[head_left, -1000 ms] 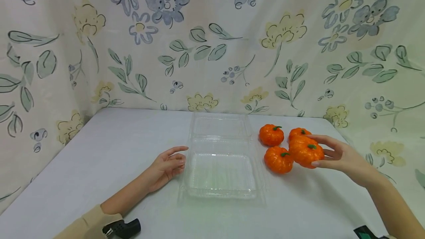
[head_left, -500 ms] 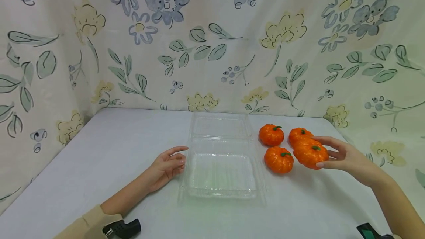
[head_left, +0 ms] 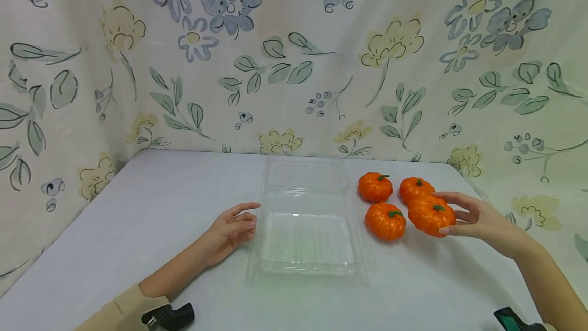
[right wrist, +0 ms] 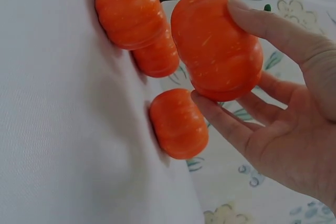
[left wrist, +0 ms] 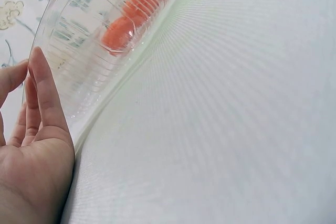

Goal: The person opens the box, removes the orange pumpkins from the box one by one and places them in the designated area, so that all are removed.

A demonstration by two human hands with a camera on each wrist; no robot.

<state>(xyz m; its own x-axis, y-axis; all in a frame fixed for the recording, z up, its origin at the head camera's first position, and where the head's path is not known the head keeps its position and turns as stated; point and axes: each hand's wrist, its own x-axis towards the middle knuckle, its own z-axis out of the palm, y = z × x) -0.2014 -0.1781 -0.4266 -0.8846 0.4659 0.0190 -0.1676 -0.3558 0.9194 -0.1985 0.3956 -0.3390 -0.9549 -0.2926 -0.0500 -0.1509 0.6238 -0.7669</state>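
Observation:
My right hand (head_left: 478, 221) holds a small orange pumpkin (head_left: 432, 215) with a green stem between thumb and fingers. The right wrist view shows the held pumpkin (right wrist: 218, 43) raised off the white table, thumb on one side and fingertips on the other. Three more pumpkins rest close by: one at the back left (head_left: 375, 187), another in front of it (head_left: 385, 221), and a third (head_left: 413, 189) partly behind the held one. My left hand (head_left: 231, 231) lies at the left edge of a clear plastic clamshell box (head_left: 305, 269), fingers loosely extended against its side (left wrist: 60, 77).
The clamshell stands with its lid (head_left: 307, 173) folded back, and nothing lies in its tray. A floral curtain (head_left: 294, 65) hangs behind the white table (head_left: 193, 183). Black devices are strapped at both wrists.
The right hand has drawn the held pumpkin slightly right and toward me, uncovering more of the pumpkin behind it. The left hand and the clamshell box have stayed still.

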